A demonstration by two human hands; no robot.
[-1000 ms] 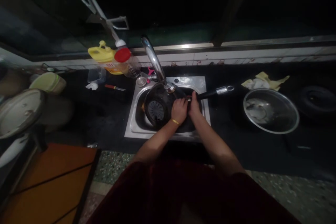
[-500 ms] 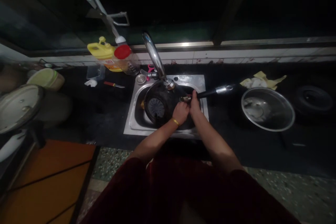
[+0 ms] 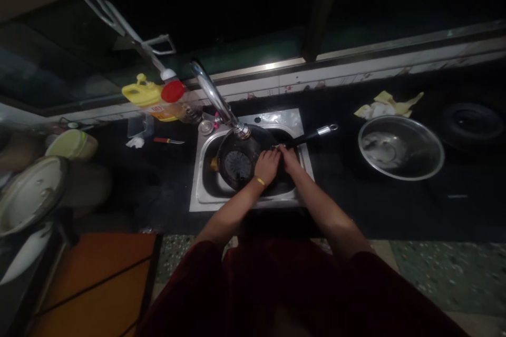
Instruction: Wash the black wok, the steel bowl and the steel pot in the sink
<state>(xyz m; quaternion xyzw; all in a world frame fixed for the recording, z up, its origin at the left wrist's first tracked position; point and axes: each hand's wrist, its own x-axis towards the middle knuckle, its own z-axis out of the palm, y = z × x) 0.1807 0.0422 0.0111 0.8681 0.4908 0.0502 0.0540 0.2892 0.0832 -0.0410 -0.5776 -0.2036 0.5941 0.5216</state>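
A dark frying pan (image 3: 227, 139) lies in the steel sink (image 3: 200, 189), with a pale round patterned patch towards its left. Its long black handle (image 3: 306, 138) has a metal end and reaches over the sink's right rim. My left hand (image 3: 266, 165), with a yellow band at the wrist, is on the pan near the handle's base, fingers curled; whatever they may hold is hidden. Close beside it, my right hand (image 3: 288, 158) grips the pan where the handle joins. The curved tap (image 3: 213, 92) leans over the pan.
Left of the sink lie a small knife (image 3: 168, 140), a yellow jug (image 3: 146, 96) and a red-lidded jar (image 3: 174, 92). A steel bowl (image 3: 401, 171) stands right, before a yellow cloth (image 3: 389, 105). A lidded pot (image 3: 31, 195) is far left.
The view has tilted and shifted. My right hand has moved down from beside the handle towards its base, closer to my left hand. The pan stays in the sink.
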